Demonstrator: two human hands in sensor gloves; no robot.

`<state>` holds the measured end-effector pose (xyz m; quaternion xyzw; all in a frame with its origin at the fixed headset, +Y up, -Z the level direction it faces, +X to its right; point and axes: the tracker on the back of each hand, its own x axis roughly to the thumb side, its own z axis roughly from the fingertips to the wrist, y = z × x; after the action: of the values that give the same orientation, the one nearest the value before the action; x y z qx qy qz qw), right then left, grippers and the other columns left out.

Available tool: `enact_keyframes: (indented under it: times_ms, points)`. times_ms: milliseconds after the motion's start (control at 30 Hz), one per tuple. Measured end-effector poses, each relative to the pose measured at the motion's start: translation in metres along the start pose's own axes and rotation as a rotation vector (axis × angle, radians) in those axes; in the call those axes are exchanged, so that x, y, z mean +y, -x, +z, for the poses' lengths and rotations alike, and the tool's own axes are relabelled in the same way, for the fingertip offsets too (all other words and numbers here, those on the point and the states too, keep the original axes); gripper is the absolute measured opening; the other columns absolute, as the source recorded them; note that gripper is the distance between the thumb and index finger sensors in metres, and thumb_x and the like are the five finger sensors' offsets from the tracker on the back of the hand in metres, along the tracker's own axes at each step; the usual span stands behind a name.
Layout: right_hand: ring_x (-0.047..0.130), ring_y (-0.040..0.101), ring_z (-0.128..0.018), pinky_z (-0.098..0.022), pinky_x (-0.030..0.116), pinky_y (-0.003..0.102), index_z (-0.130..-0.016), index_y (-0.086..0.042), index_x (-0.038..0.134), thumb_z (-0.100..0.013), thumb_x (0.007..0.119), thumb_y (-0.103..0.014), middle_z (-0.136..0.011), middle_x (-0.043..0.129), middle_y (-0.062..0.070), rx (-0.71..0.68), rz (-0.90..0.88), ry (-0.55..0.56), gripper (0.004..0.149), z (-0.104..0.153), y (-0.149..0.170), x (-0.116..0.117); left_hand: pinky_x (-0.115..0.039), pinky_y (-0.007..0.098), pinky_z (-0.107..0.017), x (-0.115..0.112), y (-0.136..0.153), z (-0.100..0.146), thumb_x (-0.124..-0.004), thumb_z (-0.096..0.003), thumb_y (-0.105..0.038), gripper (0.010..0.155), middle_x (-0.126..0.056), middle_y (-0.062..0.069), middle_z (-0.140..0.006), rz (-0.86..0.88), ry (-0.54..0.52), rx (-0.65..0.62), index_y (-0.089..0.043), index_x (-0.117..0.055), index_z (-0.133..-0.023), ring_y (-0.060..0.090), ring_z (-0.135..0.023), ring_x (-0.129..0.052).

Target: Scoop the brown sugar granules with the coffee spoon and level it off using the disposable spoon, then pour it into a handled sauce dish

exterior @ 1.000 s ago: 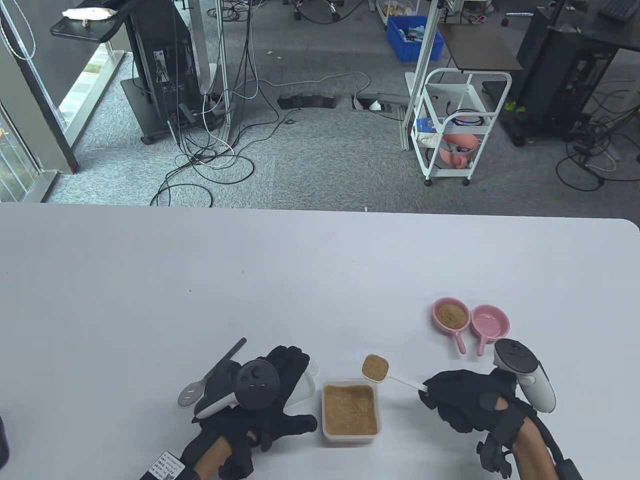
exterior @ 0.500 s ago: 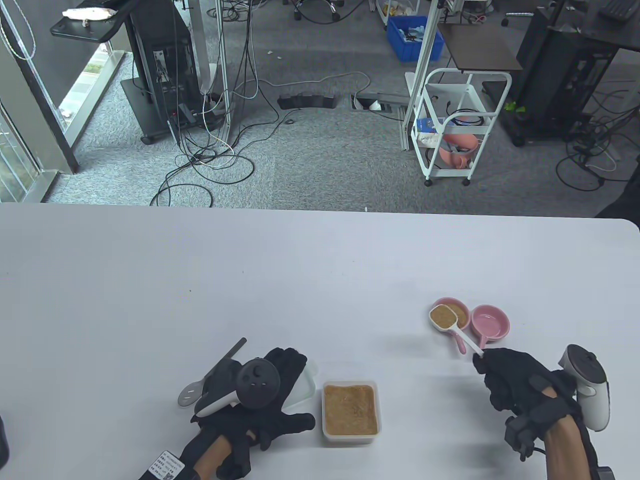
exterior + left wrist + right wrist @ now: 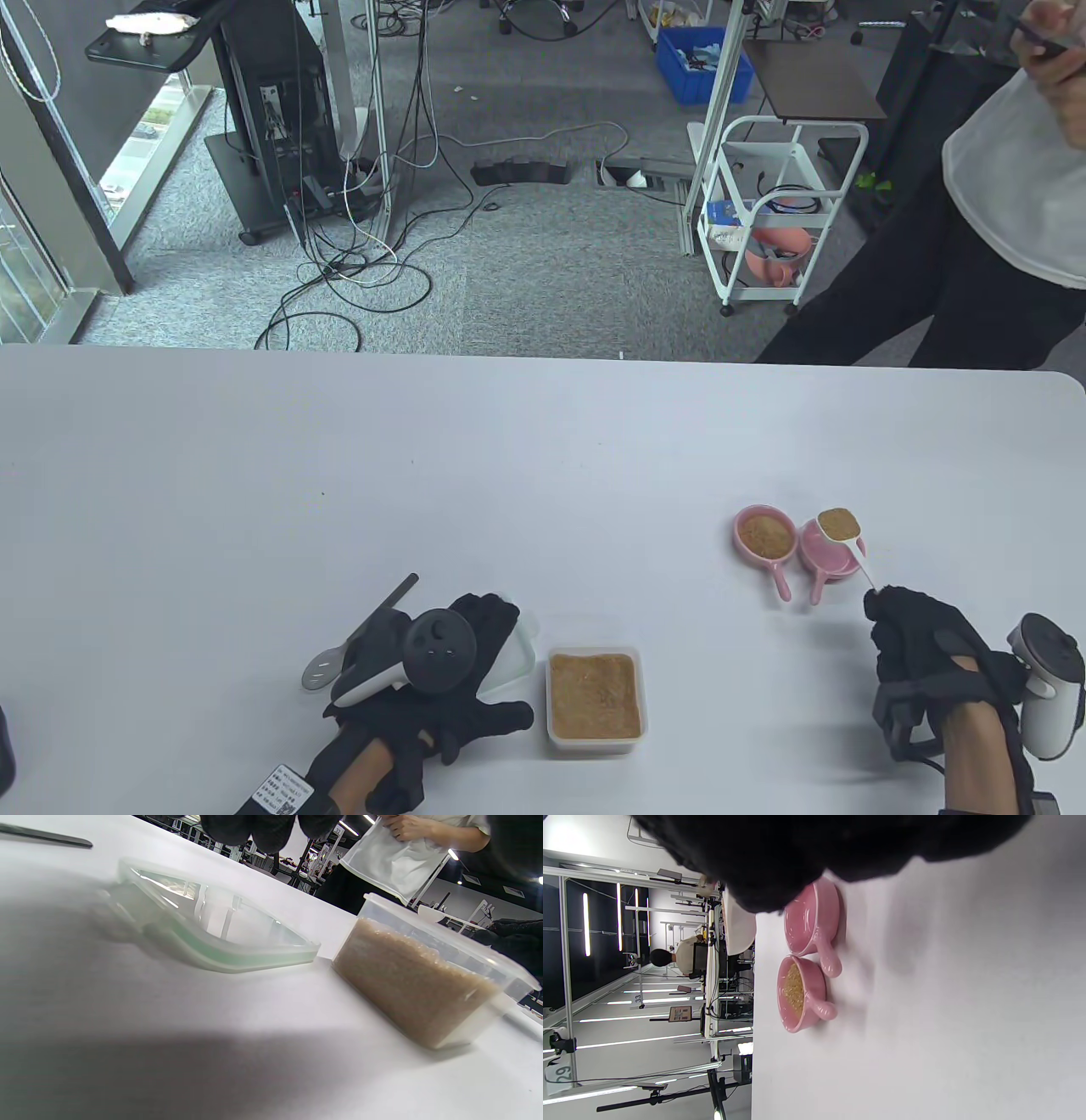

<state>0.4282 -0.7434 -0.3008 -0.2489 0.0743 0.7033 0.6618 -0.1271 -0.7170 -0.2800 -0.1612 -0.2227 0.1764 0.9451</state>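
right hand (image 3: 920,649) pinches spoon (image 3: 840,526) handle, sugar held level over empty pink dish (image 3: 827,556) near table's right edge, ready to tip | left hand (image 3: 441,679) flat, idle beside tub (image 3: 594,700) at front edge

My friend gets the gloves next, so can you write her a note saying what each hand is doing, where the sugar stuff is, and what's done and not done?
Right hand pinches the white coffee spoon by its handle end; its bowl, full of brown sugar, hangs over the empty pink sauce dish.
Left hand rests flat on the container lid, holding nothing.
The sugar container sits open beside the lid. The disposable spoon lies on the table left of the left hand.
Done: the other pink dish already holds sugar; this scoop is filled.
Left: tip the spoon into the empty dish.
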Motion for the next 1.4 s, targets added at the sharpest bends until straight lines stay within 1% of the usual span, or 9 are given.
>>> enact_keyframes:
  times_ms: [133, 267, 633, 900, 1400]
  points:
    - [0.093, 0.018, -0.010, -0.031, 0.081, 0.046, -0.080, -0.010, 0.091, -0.049, 0.079, -0.039, -0.036, 0.098, -0.003, 0.021, 0.052, 0.076, 0.044, -0.001, 0.002, -0.004, -0.038, 0.053, -0.085, 0.000, 0.000, 0.000, -0.062, -0.0297, -0.090, 0.109, -0.032, -0.003, -0.125, -0.002, 0.004, 0.003, -0.033, -0.026, -0.116, 0.032, -0.121, -0.039]
    - [0.093, 0.018, -0.010, -0.031, 0.081, 0.046, -0.079, -0.010, 0.091, -0.049, 0.080, -0.039, -0.036, 0.098, -0.003, 0.023, 0.172, 0.155, 0.044, -0.001, 0.000, -0.003, -0.037, 0.053, -0.085, 0.000, 0.000, 0.000, -0.062, -0.0298, -0.090, 0.109, -0.032, -0.003, -0.125, -0.004, 0.008, 0.006, -0.033, -0.026, -0.116, 0.033, -0.121, -0.039]
    - [0.093, 0.019, -0.011, -0.032, 0.081, 0.047, -0.080, -0.010, 0.091, -0.048, 0.082, -0.038, -0.036, 0.099, -0.002, -0.025, 0.427, 0.261, 0.043, 0.002, -0.014, 0.008, -0.037, 0.053, -0.085, 0.000, 0.000, 0.000, -0.062, -0.0300, -0.089, 0.109, -0.032, -0.003, -0.125, -0.006, 0.010, 0.007, -0.033, -0.026, -0.116, 0.032, -0.121, -0.040]
    - [0.093, 0.021, -0.012, -0.033, 0.080, 0.047, -0.080, -0.010, 0.092, -0.048, 0.083, -0.037, -0.037, 0.099, -0.001, -0.067, 0.558, 0.316, 0.043, 0.004, -0.022, 0.015, -0.037, 0.053, -0.085, 0.000, 0.001, 0.000, -0.062, -0.0301, -0.090, 0.109, -0.032, -0.003, -0.125, -0.006, 0.009, 0.007, -0.033, -0.026, -0.116, 0.032, -0.121, -0.040]
    - [0.093, 0.023, -0.016, -0.036, 0.079, 0.049, -0.081, -0.012, 0.092, -0.047, 0.085, -0.036, -0.039, 0.099, 0.001, -0.203, 0.860, 0.449, 0.042, 0.015, -0.041, 0.036, -0.037, 0.054, -0.085, -0.001, 0.001, 0.000, -0.062, -0.0300, -0.090, 0.108, -0.032, -0.003, -0.125, -0.009, 0.015, 0.008, -0.033, -0.026, -0.116, 0.033, -0.121, -0.040]
